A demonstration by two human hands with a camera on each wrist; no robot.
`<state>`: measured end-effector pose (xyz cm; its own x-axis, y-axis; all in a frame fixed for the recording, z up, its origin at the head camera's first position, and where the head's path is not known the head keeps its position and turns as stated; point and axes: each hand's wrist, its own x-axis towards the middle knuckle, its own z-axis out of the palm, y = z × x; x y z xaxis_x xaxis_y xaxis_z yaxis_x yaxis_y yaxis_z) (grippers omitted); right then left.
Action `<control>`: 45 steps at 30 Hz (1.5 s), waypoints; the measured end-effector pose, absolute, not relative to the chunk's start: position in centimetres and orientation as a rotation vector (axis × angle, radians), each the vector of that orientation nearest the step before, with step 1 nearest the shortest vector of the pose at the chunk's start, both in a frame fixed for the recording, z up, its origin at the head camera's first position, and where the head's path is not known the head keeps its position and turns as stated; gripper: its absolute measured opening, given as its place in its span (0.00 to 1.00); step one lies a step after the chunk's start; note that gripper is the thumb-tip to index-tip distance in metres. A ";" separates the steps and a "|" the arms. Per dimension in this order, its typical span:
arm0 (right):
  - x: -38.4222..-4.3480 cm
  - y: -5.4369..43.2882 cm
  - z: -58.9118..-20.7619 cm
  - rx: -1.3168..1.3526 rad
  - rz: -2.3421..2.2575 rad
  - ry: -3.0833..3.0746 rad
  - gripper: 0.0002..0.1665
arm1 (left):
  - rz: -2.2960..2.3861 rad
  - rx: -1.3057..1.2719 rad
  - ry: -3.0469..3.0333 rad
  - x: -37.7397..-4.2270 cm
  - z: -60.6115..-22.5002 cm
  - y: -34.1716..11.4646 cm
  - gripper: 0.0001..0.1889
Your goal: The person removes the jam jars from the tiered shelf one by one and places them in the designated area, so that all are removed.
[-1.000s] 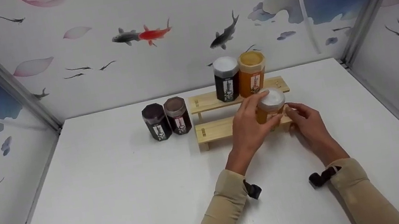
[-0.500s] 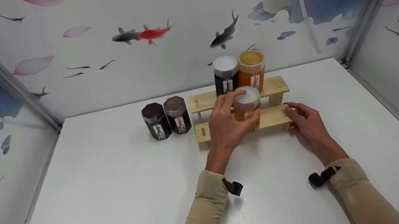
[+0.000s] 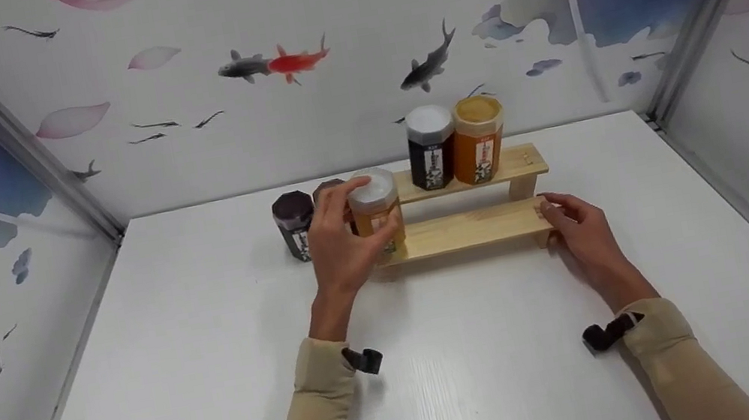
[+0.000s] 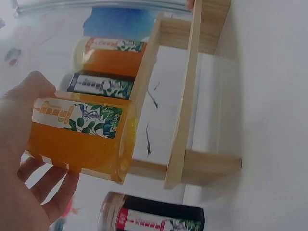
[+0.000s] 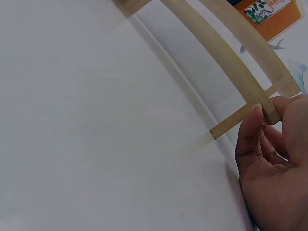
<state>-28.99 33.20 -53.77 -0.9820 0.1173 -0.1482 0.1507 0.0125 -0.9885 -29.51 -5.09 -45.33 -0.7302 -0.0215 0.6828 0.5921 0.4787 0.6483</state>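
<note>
My left hand (image 3: 341,257) grips an amber jar (image 3: 382,220) with a whitish lid between thumb and fingers. In the head view the jar is upright in front of the left end of a two-step wooden rack (image 3: 473,228); the left wrist view shows its base (image 4: 126,144) apart from the lower board (image 4: 183,110). My right hand (image 3: 584,228) pinches the right end of that lower board, thumb on top. On the upper board (image 3: 525,156) stand a dark jar (image 3: 433,158) with a white lid and an amber jar (image 3: 480,146) with a yellowish lid, side by side.
Left of the rack, a dark jar (image 3: 292,220) stands on the white table (image 3: 185,394). A second dark jar (image 4: 161,214) beside it is mostly hidden in the head view by my left hand. Printed walls (image 3: 184,166) enclose the back and sides.
My left hand has carried the amber jar leftward from the right end of the rack's lower board to its left end. The right hand stays at the board's right end.
</note>
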 end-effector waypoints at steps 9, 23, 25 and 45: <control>-29.2 33.5 -54.1 0.299 -2.088 2.321 0.42 | -1.219 -0.321 -2.166 -30.1 -46.7 -9.6 0.30; -29.2 33.2 -53.8 0.291 -2.077 2.354 0.43 | -1.141 -0.302 -2.354 -31.0 -49.0 -10.2 0.27; -29.2 33.2 -53.7 0.299 -2.075 2.343 0.43 | -1.139 -0.314 -2.387 -31.0 -49.2 -10.3 0.27; -29.2 33.3 -53.9 0.308 -2.072 2.353 0.42 | -1.354 -0.423 -2.497 -30.9 -48.6 -11.5 0.26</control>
<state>-29.23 33.28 -53.92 -0.9809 0.1516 -0.1223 0.1404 0.1155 -0.9833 -30.92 -11.51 -48.61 -0.9212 0.1255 0.3682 0.3771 0.5206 0.7660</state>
